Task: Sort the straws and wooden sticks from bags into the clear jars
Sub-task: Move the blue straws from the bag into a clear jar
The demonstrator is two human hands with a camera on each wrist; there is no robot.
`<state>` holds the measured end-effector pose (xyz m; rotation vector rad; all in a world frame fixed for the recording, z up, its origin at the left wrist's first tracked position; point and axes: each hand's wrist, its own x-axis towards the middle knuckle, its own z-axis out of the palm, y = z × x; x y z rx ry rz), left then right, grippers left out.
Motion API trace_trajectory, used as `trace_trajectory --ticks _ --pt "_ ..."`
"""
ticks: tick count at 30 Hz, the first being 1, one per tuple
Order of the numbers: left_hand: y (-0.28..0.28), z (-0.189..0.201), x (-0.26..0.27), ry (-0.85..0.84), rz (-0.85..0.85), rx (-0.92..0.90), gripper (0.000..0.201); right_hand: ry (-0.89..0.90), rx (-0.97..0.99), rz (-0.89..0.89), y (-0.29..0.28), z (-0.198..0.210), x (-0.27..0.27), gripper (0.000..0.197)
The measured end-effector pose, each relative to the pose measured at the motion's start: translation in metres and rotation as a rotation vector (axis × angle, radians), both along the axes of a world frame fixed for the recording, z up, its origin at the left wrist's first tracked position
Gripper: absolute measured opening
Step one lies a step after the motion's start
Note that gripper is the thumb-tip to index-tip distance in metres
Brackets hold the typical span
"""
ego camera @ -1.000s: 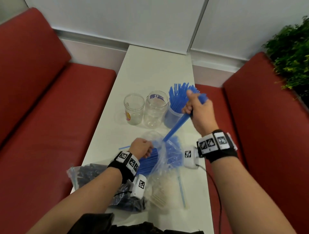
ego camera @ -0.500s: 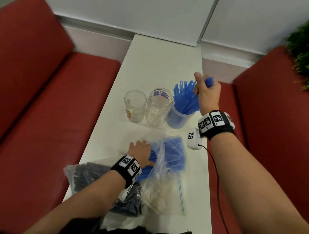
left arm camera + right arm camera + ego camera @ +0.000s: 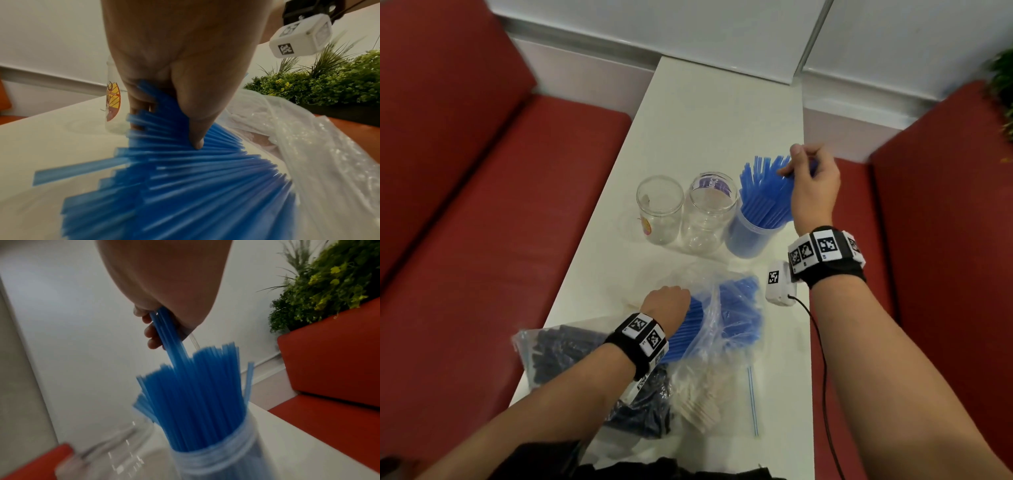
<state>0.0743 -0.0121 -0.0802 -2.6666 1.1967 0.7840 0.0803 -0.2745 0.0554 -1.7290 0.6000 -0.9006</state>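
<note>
A: Where's the right hand (image 3: 812,186)?
B: Pinching blue straws (image 3: 172,335) standing in the rightmost of 3 jars (image 3: 748,236), mid-table by its right edge.
A: Left hand (image 3: 666,303)?
B: Gripping straws at the bag (image 3: 726,329) mouth.

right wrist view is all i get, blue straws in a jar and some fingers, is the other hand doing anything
Observer: Yes. The left hand grips a fan of blue straws at the mouth of a clear bag.
Operator: are the other jars filled
Observer: No. The head view shows two clear jars, one with a sticker and a middle jar, both holding no straws or sticks.
Operator: any other bags
Observer: A bag of dark straws and a bag of wooden sticks lie near the table's front edge.
</note>
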Motion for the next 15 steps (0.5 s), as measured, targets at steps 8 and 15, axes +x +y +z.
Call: trace_trajectory --ticks 8,15 --pt "0.002 0.015 -0.005 -0.014 0.000 0.008 0.021 0.676 -0.575 -0.039 0.002 -0.024 -0.006 0.051" --pt "0.002 0.035 -0.010 -0.109 0.001 0.052 0.023 0.899 -0.608 0.034 0.024 -0.018 -0.020 0.076"
